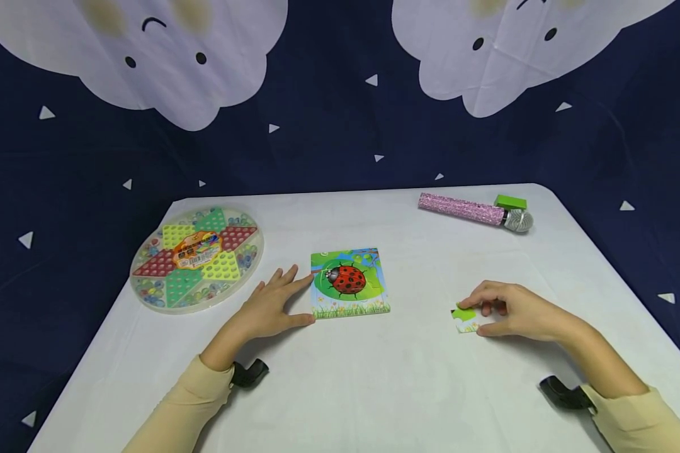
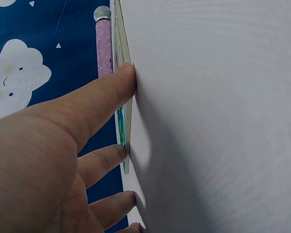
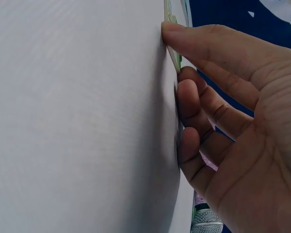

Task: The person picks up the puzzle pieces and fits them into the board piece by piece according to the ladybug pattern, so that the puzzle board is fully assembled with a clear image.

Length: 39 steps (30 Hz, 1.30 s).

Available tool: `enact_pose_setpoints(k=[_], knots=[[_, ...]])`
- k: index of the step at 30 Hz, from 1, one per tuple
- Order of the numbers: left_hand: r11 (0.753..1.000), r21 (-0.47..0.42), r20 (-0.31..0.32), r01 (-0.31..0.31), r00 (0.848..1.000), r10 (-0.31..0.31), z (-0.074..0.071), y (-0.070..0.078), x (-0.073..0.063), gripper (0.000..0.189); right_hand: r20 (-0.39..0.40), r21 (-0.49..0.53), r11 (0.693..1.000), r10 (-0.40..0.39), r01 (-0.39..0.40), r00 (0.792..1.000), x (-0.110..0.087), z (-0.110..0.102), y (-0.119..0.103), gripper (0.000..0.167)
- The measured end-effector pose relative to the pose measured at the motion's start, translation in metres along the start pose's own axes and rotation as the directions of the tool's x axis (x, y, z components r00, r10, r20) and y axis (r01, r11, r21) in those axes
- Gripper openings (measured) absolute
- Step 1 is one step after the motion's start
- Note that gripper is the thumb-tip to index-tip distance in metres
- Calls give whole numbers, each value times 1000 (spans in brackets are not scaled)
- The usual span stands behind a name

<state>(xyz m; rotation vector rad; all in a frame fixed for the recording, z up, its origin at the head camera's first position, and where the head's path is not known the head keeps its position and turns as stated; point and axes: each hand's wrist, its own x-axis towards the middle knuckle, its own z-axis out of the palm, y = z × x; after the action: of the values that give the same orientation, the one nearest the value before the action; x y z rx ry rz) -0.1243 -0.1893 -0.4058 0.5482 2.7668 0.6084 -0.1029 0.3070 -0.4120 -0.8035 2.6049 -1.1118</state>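
A square ladybug jigsaw puzzle [image 1: 348, 281] lies flat in the middle of the white table. At its left side my left hand [image 1: 270, 305] has its fingers spread. The thumb touches the near left corner and the index fingertip is at the left edge; in the left wrist view the thumb [image 2: 104, 94] presses against the puzzle's side. To the right, my right hand [image 1: 515, 311] pinches a small green and white puzzle piece [image 1: 464, 319] between thumb and index finger, low over the table. The right wrist view shows the other fingers [image 3: 190, 97] curled in beside the piece.
A round Chinese checkers set [image 1: 238, 302] with marbles under a clear cover lies at the left. Toward the back right are a pink glittery microphone [image 1: 461, 208] and a green block [image 1: 510, 202]. A dark blue cloth with clouds hangs behind the table [image 1: 385, 390].
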Motion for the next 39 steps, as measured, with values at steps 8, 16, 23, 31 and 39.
enact_pose_setpoints(k=[8, 16, 23, 31, 39], knots=[[1000, -3, 4, -1, 1000, 1, -1, 1, 1, 87, 21, -12, 1000, 7, -7, 1000, 6, -2, -3, 52], [1000, 0, 5, 3, 1000, -3, -2, 1, 1, 87, 52, -35, 999, 40, -38, 998, 25, 1, -5, 52], [1000, -5, 8, 0, 1000, 0, -1, 1, 1, 87, 38, -47, 999, 0, 2, 999, 48, 4, -14, 49], [1000, 4, 5, 5, 1000, -5, 1, -2, 1, 87, 42, -51, 998, -29, 31, 999, 78, 15, -26, 48], [1000, 1, 4, 4, 1000, -4, -1, 0, 0, 87, 45, -6, 998, -58, 58, 997, 104, 28, -37, 48]])
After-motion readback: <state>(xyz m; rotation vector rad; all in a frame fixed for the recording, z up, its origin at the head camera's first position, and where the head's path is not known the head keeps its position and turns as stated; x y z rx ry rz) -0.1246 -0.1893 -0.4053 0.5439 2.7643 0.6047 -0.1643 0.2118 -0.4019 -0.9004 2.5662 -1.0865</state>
